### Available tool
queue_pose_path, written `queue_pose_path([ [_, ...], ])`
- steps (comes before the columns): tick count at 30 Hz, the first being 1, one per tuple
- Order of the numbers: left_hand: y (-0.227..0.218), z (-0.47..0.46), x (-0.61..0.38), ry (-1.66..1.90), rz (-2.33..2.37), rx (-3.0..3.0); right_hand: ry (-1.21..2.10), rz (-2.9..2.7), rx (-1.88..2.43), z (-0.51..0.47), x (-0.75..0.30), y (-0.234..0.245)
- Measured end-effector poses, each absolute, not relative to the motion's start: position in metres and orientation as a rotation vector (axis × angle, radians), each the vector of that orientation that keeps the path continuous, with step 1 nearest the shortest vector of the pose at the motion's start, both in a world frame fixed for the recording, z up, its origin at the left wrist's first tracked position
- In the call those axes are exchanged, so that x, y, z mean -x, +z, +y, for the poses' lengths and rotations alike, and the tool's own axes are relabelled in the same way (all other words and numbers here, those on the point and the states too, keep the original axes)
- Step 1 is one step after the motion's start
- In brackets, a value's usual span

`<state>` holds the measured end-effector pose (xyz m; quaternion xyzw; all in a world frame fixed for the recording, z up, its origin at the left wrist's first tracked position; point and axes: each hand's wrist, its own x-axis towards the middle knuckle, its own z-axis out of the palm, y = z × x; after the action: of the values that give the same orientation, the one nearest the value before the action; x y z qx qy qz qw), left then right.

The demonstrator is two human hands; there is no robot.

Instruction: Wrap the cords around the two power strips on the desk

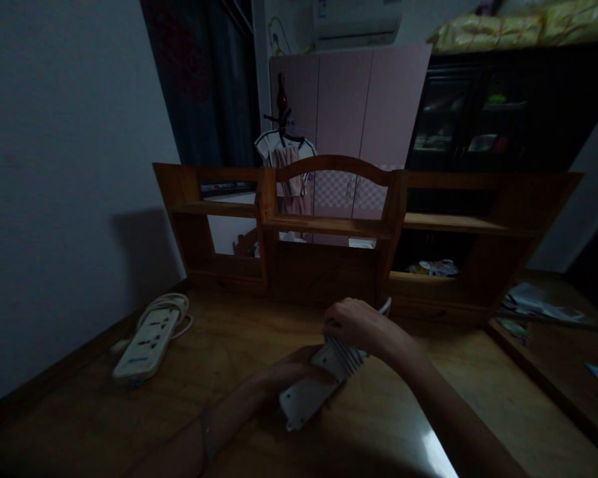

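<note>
A white power strip is tilted above the wooden desk, its flat back with small dark holes turned up. Several turns of its white cord lie around the strip's middle. My left hand grips the strip from the left, thumb across its back. Over the far end, my right hand is closed with its fingers bent down at the cord; its fingertips are partly hidden. A pale end piece sticks out beyond my right hand, its kind unclear.
A second power strip with a coiled cord lies on the desk by the left wall. Along the desk's back stands a wooden shelf unit. To the right, a lower surface holds plastic bags.
</note>
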<state>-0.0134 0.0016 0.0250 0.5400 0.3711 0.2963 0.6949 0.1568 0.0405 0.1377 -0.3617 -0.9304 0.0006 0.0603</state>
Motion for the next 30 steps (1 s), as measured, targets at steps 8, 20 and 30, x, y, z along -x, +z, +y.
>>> queue_pose_path([
  [8,0.016,0.005,0.009,0.811,0.91,-0.986,-0.271,-2.853,1.079,0.022,-0.149,0.147],
  [20,0.002,0.021,0.008,1.037,0.945,-0.96,-0.253,-2.805,1.041,0.021,-0.151,0.147],
  [30,0.005,0.026,0.019,1.255,0.948,-0.834,0.101,-2.806,1.02,0.027,-0.157,0.146],
])
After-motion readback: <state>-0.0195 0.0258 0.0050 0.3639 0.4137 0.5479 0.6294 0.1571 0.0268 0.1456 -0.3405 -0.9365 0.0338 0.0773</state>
